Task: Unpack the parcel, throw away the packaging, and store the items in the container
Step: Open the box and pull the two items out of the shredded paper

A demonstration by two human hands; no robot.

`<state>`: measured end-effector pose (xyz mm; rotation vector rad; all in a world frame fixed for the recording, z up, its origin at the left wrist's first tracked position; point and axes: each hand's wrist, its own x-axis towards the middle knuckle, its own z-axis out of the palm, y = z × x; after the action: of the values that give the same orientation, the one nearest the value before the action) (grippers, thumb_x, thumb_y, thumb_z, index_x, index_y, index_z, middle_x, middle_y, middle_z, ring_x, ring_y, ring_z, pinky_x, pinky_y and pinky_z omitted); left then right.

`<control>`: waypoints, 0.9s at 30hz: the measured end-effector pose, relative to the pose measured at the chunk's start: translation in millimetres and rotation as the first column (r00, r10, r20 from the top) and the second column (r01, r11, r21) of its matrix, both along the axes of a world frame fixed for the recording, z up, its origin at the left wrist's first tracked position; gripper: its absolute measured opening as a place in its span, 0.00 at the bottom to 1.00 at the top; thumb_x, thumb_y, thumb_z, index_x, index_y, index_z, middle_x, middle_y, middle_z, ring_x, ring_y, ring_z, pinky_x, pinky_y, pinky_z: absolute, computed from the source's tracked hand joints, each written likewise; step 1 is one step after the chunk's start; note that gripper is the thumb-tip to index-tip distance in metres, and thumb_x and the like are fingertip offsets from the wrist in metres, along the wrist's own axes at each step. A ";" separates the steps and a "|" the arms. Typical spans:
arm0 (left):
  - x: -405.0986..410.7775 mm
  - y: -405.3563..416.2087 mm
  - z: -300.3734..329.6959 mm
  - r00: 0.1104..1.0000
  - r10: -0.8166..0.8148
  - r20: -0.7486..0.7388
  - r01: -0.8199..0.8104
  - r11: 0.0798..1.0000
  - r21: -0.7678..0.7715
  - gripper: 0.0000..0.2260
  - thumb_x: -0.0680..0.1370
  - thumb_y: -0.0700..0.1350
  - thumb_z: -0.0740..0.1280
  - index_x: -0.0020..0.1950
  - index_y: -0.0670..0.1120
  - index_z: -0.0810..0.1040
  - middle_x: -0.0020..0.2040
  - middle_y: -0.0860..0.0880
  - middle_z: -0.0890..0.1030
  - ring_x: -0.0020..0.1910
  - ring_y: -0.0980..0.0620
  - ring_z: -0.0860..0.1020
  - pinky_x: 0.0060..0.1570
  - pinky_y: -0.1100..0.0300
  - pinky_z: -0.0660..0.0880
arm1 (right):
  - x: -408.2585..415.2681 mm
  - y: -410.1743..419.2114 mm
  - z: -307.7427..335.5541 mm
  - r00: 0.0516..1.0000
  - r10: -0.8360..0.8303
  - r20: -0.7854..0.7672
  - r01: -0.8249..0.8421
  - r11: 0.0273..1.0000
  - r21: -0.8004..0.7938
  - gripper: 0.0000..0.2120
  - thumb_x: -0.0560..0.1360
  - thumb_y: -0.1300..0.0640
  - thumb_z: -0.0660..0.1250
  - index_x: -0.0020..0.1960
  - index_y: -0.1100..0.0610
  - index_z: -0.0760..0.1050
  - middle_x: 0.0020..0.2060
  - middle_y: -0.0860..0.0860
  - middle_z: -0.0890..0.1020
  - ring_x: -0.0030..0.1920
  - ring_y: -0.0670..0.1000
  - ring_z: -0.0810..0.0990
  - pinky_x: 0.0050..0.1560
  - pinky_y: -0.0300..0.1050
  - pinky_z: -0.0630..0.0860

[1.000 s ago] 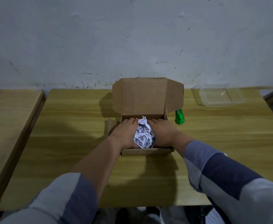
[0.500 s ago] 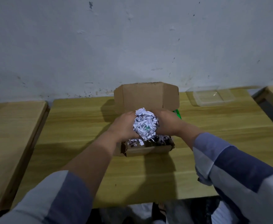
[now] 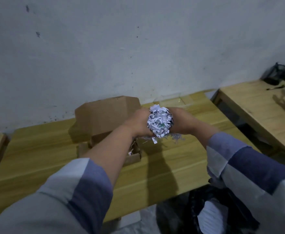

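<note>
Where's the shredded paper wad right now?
Head view, centre: shredded paper wad held between left hand and right hand, above the table, right of the cardboard box.

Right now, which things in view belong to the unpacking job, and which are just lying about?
Job:
- shredded paper, gripped between left hand and right hand
- open cardboard box
- clear container
- black bin bag, below table edge

Lying about:
- black mesh holders on side table

We hold both forearms outstretched, our left hand (image 3: 138, 123) and right hand (image 3: 180, 121) cupped inward, facing each other.
</note>
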<state>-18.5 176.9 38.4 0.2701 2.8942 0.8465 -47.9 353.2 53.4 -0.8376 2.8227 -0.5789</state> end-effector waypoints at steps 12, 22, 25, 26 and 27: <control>-46.3 180.7 -86.3 0.991 0.062 0.121 -0.062 0.998 -0.003 0.33 0.58 0.53 0.80 0.60 0.52 0.75 0.56 0.50 0.79 0.55 0.49 0.78 0.54 0.54 0.76 | -55.3 176.5 -73.3 0.985 0.047 0.167 -0.057 0.997 0.059 0.24 0.67 0.52 0.74 0.61 0.59 0.76 0.56 0.59 0.81 0.57 0.60 0.79 0.54 0.50 0.76; -33.7 189.4 -111.2 0.974 0.156 0.163 -0.124 0.975 -0.187 0.47 0.62 0.56 0.78 0.75 0.51 0.59 0.73 0.50 0.66 0.72 0.47 0.62 0.70 0.49 0.62 | -66.0 191.3 -128.3 0.961 0.098 0.260 -0.108 0.994 0.023 0.38 0.61 0.49 0.74 0.70 0.49 0.65 0.61 0.56 0.77 0.62 0.60 0.73 0.64 0.52 0.69; -30.5 186.7 -101.6 0.979 0.165 0.121 -0.142 0.973 -0.183 0.51 0.61 0.54 0.79 0.77 0.54 0.54 0.76 0.53 0.60 0.75 0.50 0.58 0.72 0.50 0.57 | -79.2 192.7 -116.9 0.922 0.096 0.374 -0.161 0.976 0.147 0.50 0.60 0.49 0.77 0.75 0.47 0.54 0.70 0.56 0.68 0.69 0.61 0.65 0.70 0.56 0.63; -27.9 187.7 -98.9 0.981 0.165 0.098 -0.145 0.973 -0.182 0.50 0.62 0.53 0.79 0.77 0.54 0.53 0.76 0.54 0.59 0.75 0.51 0.57 0.72 0.51 0.57 | -83.4 193.8 -109.9 0.910 0.102 0.402 -0.184 0.968 0.171 0.51 0.61 0.47 0.77 0.76 0.48 0.52 0.72 0.56 0.64 0.71 0.61 0.62 0.72 0.57 0.61; -24.1 190.0 -96.2 0.984 0.166 0.068 -0.151 0.972 -0.180 0.49 0.63 0.51 0.78 0.77 0.54 0.53 0.76 0.54 0.60 0.74 0.51 0.57 0.72 0.51 0.56 | -86.6 195.2 -102.1 0.899 0.093 0.428 -0.181 0.969 0.169 0.50 0.63 0.47 0.77 0.76 0.49 0.51 0.74 0.56 0.62 0.73 0.61 0.60 0.73 0.55 0.59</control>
<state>-42.6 366.9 -57.8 -0.0133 2.9171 0.6026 -134.5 548.4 -48.7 -0.7603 2.3614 -0.3814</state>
